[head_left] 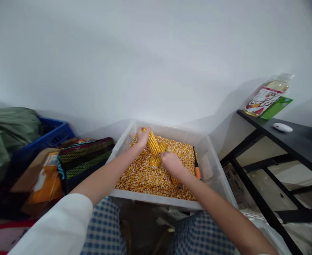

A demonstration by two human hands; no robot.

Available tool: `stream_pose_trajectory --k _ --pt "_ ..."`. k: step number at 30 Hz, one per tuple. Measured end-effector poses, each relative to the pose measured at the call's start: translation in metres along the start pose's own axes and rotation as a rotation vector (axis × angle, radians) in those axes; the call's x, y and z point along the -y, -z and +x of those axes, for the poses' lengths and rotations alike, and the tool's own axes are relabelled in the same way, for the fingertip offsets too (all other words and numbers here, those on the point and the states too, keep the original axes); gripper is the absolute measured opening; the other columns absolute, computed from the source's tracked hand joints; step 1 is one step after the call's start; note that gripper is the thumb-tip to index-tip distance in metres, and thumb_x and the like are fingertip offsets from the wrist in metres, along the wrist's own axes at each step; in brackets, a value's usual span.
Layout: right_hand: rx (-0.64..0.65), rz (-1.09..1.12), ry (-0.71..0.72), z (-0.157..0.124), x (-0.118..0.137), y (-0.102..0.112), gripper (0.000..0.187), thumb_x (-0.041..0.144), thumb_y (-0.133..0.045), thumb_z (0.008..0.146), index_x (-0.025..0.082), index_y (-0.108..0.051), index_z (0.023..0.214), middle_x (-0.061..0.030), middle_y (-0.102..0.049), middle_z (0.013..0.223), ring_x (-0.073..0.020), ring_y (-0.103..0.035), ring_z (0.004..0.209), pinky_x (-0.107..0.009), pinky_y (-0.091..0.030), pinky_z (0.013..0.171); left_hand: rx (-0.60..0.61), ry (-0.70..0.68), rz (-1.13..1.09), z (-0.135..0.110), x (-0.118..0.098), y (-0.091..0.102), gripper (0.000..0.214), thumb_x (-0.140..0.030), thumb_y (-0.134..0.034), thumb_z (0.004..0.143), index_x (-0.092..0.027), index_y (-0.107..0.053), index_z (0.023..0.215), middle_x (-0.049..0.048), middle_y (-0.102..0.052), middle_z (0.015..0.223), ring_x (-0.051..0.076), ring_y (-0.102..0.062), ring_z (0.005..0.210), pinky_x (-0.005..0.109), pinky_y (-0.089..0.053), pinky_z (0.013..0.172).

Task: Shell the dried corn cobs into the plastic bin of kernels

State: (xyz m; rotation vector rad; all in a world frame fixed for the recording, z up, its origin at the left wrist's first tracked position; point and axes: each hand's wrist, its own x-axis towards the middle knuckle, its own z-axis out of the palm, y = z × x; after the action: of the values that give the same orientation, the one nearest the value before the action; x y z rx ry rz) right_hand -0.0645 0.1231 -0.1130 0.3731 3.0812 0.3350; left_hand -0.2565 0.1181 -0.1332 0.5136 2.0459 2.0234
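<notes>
A seated person works over a clear plastic bin [156, 201] filled with loose maize kernels [142, 177]. Above the far half of the bin, the left hand [142, 137] is closed around the top of a dried corn cob [153, 142], held tilted. The right hand [172, 163] is clamped on a second cob [156, 161] just below it, and the two cobs touch where they cross. Both hands are low over the kernels, near the bin's middle. An orange-handled screwdriver [197, 169] lies inside the bin against its right wall. A mesh bag [87, 159] and a blue crate [53, 134] sit left of the bin, and a black table [299, 141] with a bottle [267, 96] stands to its right. The shelling would seem to go best with firm grips, cob pressed and twisted against cob, and both hands kept inside the bin's walls so that freed kernels drop in.
</notes>
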Motion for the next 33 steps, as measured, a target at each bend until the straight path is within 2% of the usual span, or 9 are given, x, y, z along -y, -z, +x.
stream_pose_trajectory --k 3,6,12,15,17,23,26,33 --pt "0.024 0.058 0.005 -0.002 -0.014 0.003 0.024 0.014 -0.039 0.088 0.010 -0.061 0.092 -0.0142 -0.065 0.087 -0.0180 -0.061 0.082 -0.025 -0.043 0.074 0.026 -0.065 0.015 -0.003 -0.006 -0.003 0.027 -0.038 -0.057 0.069 -0.019 -0.048 0.086 -0.0007 -0.051 0.073 0.014 -0.050 0.069 0.026 -0.040 0.065" --pt "0.043 0.132 0.023 -0.005 -0.026 0.007 0.028 0.021 -0.037 0.090 0.012 -0.064 0.090 -0.0130 -0.067 0.088 -0.0170 -0.061 0.082 -0.024 -0.041 0.075 0.100 -0.207 0.049 -0.009 -0.018 -0.005 0.025 -0.037 -0.056 0.069 -0.018 -0.049 0.082 0.0002 -0.053 0.078 0.015 -0.051 0.076 0.026 -0.040 0.072" --pt "0.032 0.277 0.063 -0.002 -0.031 0.011 0.025 0.020 -0.044 0.086 0.013 -0.068 0.084 -0.0094 -0.069 0.083 -0.0141 -0.061 0.075 -0.021 -0.038 0.069 0.342 -0.462 0.129 -0.040 -0.043 -0.008 0.023 -0.037 -0.055 0.073 -0.018 -0.049 0.085 0.0000 -0.055 0.083 0.015 -0.052 0.084 0.025 -0.039 0.079" --pt "0.042 0.331 0.105 -0.001 -0.030 0.010 0.020 0.015 -0.049 0.081 0.013 -0.069 0.080 -0.0081 -0.069 0.081 -0.0133 -0.060 0.074 -0.020 -0.035 0.066 0.475 -0.553 0.145 -0.051 -0.048 -0.012 0.026 -0.038 -0.057 0.073 -0.019 -0.050 0.087 0.0000 -0.057 0.086 0.014 -0.053 0.084 0.025 -0.039 0.080" --pt "0.040 0.363 0.120 -0.003 -0.032 0.011 0.019 0.014 -0.050 0.080 0.014 -0.069 0.079 -0.0068 -0.069 0.079 -0.0122 -0.059 0.070 -0.020 -0.034 0.063 0.451 -0.526 0.151 -0.047 -0.045 -0.013 0.026 -0.039 -0.057 0.072 -0.019 -0.051 0.087 0.0000 -0.057 0.085 0.014 -0.053 0.083 0.025 -0.039 0.080" --pt "-0.061 0.362 0.030 -0.012 -0.041 0.020 0.028 0.027 -0.043 0.089 0.016 -0.068 0.081 -0.0060 -0.068 0.076 -0.0121 -0.059 0.068 -0.021 -0.034 0.063 0.144 -0.221 0.063 -0.007 -0.015 -0.006 0.028 -0.042 -0.056 0.071 -0.017 -0.051 0.082 0.0014 -0.055 0.078 0.016 -0.053 0.076 0.028 -0.040 0.073" --pt "-0.086 0.309 0.013 -0.010 -0.039 0.022 0.032 0.027 -0.040 0.091 0.015 -0.067 0.078 -0.0067 -0.068 0.076 -0.0126 -0.059 0.070 -0.021 -0.034 0.065 0.110 -0.128 0.019 0.002 -0.005 -0.005 0.030 -0.042 -0.057 0.069 -0.016 -0.052 0.084 0.0017 -0.055 0.077 0.016 -0.052 0.071 0.028 -0.040 0.067" --pt "-0.073 0.236 -0.030 -0.006 -0.033 0.017 0.031 0.026 -0.038 0.091 0.015 -0.066 0.082 -0.0080 -0.068 0.084 -0.0138 -0.060 0.077 -0.022 -0.036 0.071 0.079 -0.090 0.001 0.001 -0.004 -0.007 0.030 -0.042 -0.057 0.067 -0.017 -0.051 0.083 0.0012 -0.053 0.074 0.016 -0.052 0.071 0.028 -0.040 0.067"
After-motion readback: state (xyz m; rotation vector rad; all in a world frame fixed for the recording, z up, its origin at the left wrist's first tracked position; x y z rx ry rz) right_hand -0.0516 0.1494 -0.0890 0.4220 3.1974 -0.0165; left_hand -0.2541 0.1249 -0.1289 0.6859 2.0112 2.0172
